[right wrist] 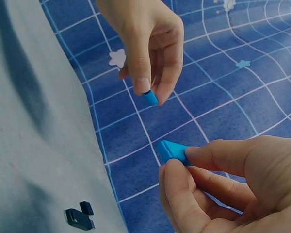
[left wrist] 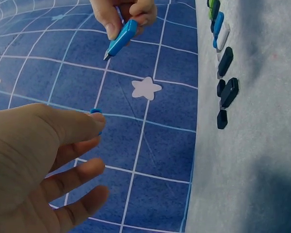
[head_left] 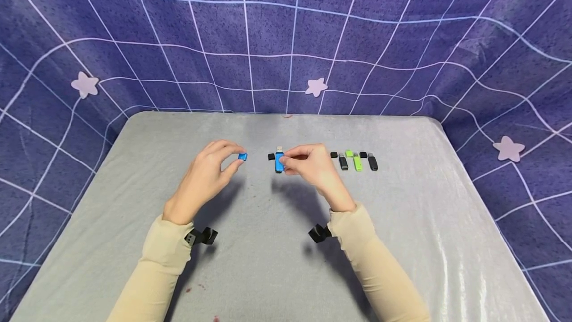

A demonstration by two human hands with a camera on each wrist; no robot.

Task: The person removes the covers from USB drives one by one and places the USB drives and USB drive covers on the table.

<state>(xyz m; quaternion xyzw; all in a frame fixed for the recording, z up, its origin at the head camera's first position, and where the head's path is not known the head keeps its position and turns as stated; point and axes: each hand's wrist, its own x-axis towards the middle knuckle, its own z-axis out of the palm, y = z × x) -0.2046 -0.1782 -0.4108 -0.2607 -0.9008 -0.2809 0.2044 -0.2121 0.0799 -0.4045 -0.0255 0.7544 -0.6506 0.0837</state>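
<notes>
My left hand (head_left: 210, 173) pinches a small blue cap (head_left: 243, 156) between thumb and fingertips, just above the grey table (head_left: 268, 262). The right wrist view shows the same cap (right wrist: 150, 97) at the fingertips of that hand (right wrist: 145, 48). My right hand (head_left: 313, 165) grips a blue USB stick (head_left: 279, 162), its metal plug bare and pointing away from me. In the left wrist view the stick (left wrist: 122, 38) hangs from the right hand (left wrist: 121, 12), and the cap (left wrist: 95, 111) peeks past my thumb. Cap and stick are apart, a short gap between them.
A black cap (head_left: 271, 156) lies on the table by the blue stick. To the right lie a black stick (head_left: 342, 162), a green stick (head_left: 357, 162) and another black stick (head_left: 373, 162), with small caps (head_left: 333, 154) behind them. A purple grid cloth (head_left: 286, 39) surrounds the table.
</notes>
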